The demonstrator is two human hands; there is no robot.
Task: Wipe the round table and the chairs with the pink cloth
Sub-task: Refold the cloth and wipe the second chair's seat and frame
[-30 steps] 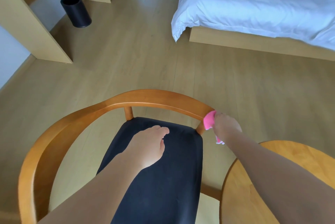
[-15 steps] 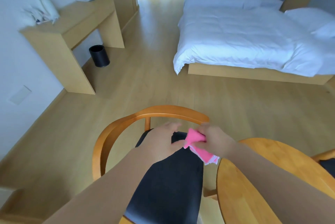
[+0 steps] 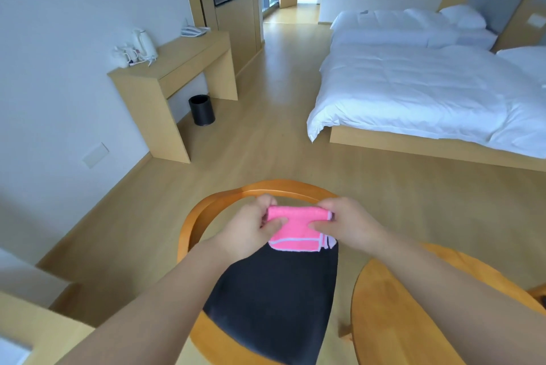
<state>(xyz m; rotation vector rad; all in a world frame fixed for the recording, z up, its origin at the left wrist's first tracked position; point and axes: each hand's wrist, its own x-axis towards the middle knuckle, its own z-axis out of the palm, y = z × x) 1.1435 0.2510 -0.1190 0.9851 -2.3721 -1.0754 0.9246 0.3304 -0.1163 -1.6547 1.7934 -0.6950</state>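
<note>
Nearest, at the lower right, lies the curved edge of the round bench (image 3: 393, 317), pale orange wood, with the right forearm crossing above it. Just left of it stands the chair (image 3: 189, 234), its dark seat below the forearms and its bent wooden back rail arching beyond the hands. Above the seat, both hands hold the pink cloth (image 3: 295, 228) stretched flat between them: the left hand (image 3: 251, 231) has its grip pinched on the cloth's left edge, thumb on the near face and fingers behind, and the right hand (image 3: 348, 225) has its grip pinched on the right edge in the same manner. The cloth is folded, with a pale stripe near its lower hem, and hangs clear of the seat. Farther off, a black bin (image 3: 201, 109) stands on the wooden floor (image 3: 266, 116) beside a wall desk (image 3: 183, 66) carrying a white kettle (image 3: 143, 43). To the right are two beds (image 3: 413, 89) with white bedding.
</note>
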